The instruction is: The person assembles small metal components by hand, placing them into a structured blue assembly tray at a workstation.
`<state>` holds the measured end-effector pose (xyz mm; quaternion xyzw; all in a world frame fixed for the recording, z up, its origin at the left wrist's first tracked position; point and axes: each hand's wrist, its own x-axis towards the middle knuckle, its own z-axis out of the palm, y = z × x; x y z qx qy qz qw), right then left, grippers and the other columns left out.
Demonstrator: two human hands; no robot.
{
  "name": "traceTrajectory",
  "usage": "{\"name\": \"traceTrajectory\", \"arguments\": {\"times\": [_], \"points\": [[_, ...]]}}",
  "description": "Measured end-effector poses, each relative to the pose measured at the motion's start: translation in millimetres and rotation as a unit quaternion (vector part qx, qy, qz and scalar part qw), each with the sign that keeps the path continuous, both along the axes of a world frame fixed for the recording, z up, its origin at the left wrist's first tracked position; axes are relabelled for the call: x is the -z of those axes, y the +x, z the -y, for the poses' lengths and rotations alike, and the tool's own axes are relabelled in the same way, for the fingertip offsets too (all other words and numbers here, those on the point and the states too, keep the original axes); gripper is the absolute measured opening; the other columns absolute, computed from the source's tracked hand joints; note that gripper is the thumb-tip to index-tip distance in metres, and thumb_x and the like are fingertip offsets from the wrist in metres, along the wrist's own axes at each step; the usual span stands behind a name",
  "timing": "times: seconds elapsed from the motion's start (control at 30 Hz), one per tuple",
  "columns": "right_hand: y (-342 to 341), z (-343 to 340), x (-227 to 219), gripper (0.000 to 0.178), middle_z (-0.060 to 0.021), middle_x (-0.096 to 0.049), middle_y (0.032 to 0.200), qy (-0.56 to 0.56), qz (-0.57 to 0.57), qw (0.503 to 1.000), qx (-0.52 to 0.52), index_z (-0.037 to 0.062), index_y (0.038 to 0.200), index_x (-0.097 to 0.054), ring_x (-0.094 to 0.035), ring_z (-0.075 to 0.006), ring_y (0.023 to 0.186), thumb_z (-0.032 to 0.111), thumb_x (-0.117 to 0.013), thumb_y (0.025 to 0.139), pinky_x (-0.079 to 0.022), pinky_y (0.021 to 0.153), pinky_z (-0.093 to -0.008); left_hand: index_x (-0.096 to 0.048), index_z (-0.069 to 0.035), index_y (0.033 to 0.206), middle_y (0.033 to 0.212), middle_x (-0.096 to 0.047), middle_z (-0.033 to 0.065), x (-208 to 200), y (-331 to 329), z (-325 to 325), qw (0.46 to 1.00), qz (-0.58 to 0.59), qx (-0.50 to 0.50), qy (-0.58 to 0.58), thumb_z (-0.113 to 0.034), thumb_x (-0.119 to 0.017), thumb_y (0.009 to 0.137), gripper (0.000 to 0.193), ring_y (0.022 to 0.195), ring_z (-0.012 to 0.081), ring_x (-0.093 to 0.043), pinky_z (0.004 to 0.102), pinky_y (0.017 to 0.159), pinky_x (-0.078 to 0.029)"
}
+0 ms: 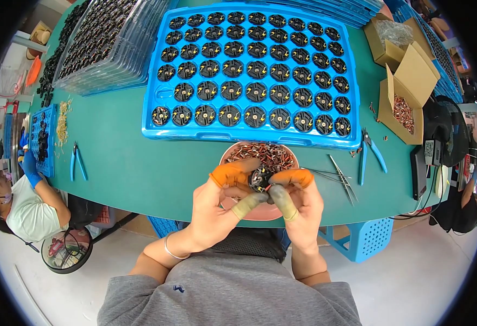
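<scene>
Round black plastic parts [257,70]: fifty-three in one large blue plastic tray [238,133], five rows of nine, one of eight; one more part [259,180] hand-held. Orange finger covers [229,173]: two; pale yellow finger covers [250,205]: two. Blue-handled pliers [363,163]: two. Open brown cardboard boxes [417,79]: two. Round pink bowl [263,215]: one.

Round black part [259,180], yellow bits showing on its face, held up between fingertips of left hand [210,209] and right hand [305,205], above the bowl; tilted, partly covered by fingers. Small red piece [268,188] at its lower right edge, by right fingertips; whether seated or loose can't tell. Pink bowl [261,215] on the table directly below, round, upright, partly hidden by hands. Small red-brown components [271,154] heaped loose inside it, lying every which way, silvery ends visible.
</scene>
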<state>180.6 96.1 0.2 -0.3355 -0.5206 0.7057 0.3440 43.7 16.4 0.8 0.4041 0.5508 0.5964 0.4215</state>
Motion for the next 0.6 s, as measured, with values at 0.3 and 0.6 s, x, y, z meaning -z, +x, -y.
{"name": "traceTrajectory", "arguments": {"times": [0.3,0.6], "points": [[2.8,-4.8,6.4,0.017,-0.0061,-0.061,0.091,0.039,0.007,0.999,-0.003,-0.0014,0.104,-0.054,-0.058,-0.0108,0.080,-0.001,-0.059,0.088,-0.049,0.072,-0.0260,-0.040,0.004,0.134,0.122,-0.054,0.0131,0.6,-4.1,-5.4,0.990,0.138,0.030,0.018,0.005,-0.059,0.087,0.051,0.103,0.0198,-0.060,0.0320,0.089,-0.051],[-1.7,-0.6,1.3,0.016,-0.0076,-0.057,0.092,0.062,0.038,0.997,-0.002,-0.0018,0.102,-0.053,-0.054,-0.0112,0.079,-0.002,-0.058,0.087,-0.046,0.070,-0.0255,-0.053,0.005,0.123,0.118,-0.060,0.0120,3.9,-10.4,-3.6,0.989,-0.146,-0.006,0.017,0.004,-0.071,0.077,0.049,0.089,0.0119,-0.063,0.0228,0.072,-0.051]]}}
